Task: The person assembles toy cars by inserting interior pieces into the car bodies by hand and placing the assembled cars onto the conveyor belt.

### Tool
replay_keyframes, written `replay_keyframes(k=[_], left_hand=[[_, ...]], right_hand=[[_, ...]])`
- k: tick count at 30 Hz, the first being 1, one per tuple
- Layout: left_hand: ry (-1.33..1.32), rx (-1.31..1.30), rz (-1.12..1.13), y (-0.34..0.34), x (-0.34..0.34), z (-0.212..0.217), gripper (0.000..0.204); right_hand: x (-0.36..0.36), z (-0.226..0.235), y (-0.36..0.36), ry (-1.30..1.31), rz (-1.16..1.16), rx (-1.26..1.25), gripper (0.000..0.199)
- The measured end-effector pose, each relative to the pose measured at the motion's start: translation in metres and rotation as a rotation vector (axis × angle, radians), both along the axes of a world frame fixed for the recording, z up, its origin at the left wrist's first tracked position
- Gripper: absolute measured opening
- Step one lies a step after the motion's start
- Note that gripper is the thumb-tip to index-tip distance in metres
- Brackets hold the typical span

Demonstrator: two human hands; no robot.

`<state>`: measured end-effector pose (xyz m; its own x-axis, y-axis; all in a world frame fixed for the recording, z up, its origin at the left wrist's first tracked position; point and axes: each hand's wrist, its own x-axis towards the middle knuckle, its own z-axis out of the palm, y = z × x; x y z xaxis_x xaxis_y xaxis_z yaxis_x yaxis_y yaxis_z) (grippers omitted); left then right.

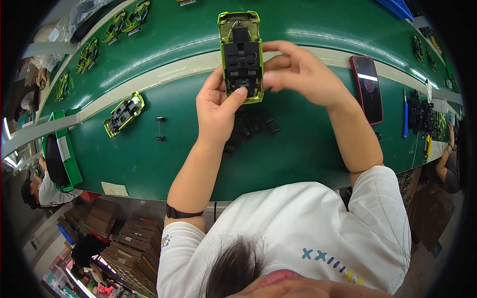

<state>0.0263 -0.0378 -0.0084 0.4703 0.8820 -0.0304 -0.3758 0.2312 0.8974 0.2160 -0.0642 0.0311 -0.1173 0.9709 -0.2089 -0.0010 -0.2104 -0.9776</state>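
My left hand (217, 107) holds up a lime-green toy car body (242, 59), its black seat insert facing me. The thumb presses on the insert's lower end, and the fingers wrap round the left side. My right hand (303, 74) is bent at the car's right edge, index finger and thumb against that side; part of its fingertips is hidden by the shell. Below the car, small black parts (248, 124) lie in a loose pile on the green bench (278, 159). To the left rest a second green car body (124, 114) and a wheel axle (160, 128) with two black wheels.
A red-cased phone (366, 89) and a blue screwdriver (405, 116) lie to the right, beside black parts (422, 114). A green bin (64, 149) stands at the left edge. Several car bodies (88, 54) sit on the belt beyond a pale rail. Co-workers are at both sides.
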Motion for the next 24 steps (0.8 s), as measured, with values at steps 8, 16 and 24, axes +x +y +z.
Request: replay_keyframes(k=[8, 16, 24], left_hand=[[-0.071, -0.049, -0.096, 0.000, 0.000, 0.008, 0.050], [-0.059, 0.010, -0.177, -0.007, 0.004, 0.005, 0.053], [-0.040, 0.005, -0.249, -0.007, 0.005, 0.006, 0.055]], right_hand=[[0.011, -0.002, 0.008, 0.024, -0.229, 0.130, 0.041], [0.004, -0.004, 0.007, 0.119, -0.215, 0.214, 0.047], [0.000, -0.007, 0.006, 0.143, -0.244, 0.185, 0.033]])
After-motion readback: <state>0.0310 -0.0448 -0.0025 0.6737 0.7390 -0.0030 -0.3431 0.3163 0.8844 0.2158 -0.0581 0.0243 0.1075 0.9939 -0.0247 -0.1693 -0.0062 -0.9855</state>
